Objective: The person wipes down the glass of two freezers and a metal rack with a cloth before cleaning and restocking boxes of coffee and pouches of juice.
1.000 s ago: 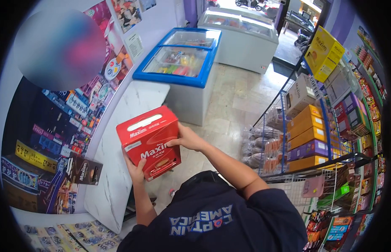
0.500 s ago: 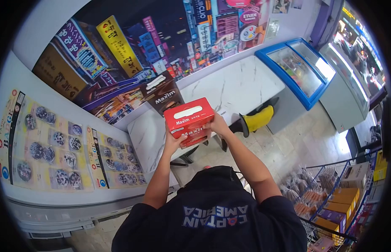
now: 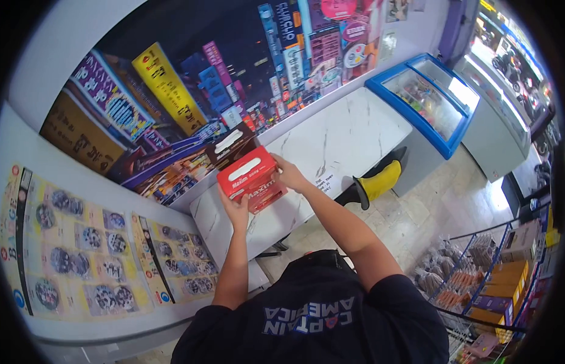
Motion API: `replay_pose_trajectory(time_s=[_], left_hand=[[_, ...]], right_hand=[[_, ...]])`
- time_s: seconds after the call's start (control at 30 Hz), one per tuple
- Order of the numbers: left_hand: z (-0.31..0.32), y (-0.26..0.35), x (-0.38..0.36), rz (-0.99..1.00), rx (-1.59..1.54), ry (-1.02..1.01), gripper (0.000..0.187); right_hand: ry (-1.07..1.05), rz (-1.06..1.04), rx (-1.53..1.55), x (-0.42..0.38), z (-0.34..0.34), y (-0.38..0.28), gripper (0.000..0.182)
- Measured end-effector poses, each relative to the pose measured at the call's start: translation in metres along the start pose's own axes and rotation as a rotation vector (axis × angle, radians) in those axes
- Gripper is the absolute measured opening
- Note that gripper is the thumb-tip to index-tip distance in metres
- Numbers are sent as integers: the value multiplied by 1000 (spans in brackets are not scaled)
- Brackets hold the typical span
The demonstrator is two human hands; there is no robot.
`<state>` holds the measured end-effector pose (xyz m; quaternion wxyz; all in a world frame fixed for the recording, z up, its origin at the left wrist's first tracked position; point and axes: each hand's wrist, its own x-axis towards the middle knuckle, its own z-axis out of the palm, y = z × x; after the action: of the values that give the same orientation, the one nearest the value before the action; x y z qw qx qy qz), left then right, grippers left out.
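Both my hands hold a red Maxim box [image 3: 251,177] over the left part of the white marble-patterned table [image 3: 337,127]. My left hand [image 3: 235,212] grips its left side near the bottom, and my right hand [image 3: 287,173] grips its right side. Just behind the red box stands a dark brown Maxim box [image 3: 232,145] against the wall, partly hidden by the red one. Whether the red box touches the tabletop, I cannot tell.
A yellow and black chair [image 3: 379,182] is at the table's front edge. Beyond the table's right end is a blue-framed freezer [image 3: 428,100]. Badge sheets [image 3: 82,242] hang at left. A wire rack [image 3: 495,285] with packets and boxes is at right.
The red box has moved left and forward with both my hands, over the table and closer to the brown box, covering its lower part. The view has shifted slightly.
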<state>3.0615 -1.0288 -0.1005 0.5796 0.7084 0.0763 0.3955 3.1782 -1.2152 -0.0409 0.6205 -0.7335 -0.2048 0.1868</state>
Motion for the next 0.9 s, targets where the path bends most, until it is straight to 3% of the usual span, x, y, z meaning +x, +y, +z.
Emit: replay_pose_trajectory(time_s=[0.1,0.27,0.33,0.4,0.43,0.57,0.67,0.9], left_hand=[[24,59,-2,292,344,33,84],[123,149,-2,461,295,-132,68],[178,171,-16,460,86,-312,58],[237,183,-43,338,-92,-561,51],[271,195,-65,267,-272,-622,39],[384,232,-156,62,-478,-1066,23],[466,260,-235,-9,-604,-1259,21],[593,384,-374,85,-768,-1622,21]], right_hand=[[10,-44,-22,-25,-25,5,73],[120,-119,159,-86,-121,2,47],[279,-165,116,-136,-173,-18,40],[418,-166,126,-187,-226,-24,38],[505,-187,146,-219,-250,-30,37],[902,-235,32,-350,-344,-33,34],[1189,-150,-126,-460,-406,-38,34],[1738,-106,-281,-648,-500,-62,47]])
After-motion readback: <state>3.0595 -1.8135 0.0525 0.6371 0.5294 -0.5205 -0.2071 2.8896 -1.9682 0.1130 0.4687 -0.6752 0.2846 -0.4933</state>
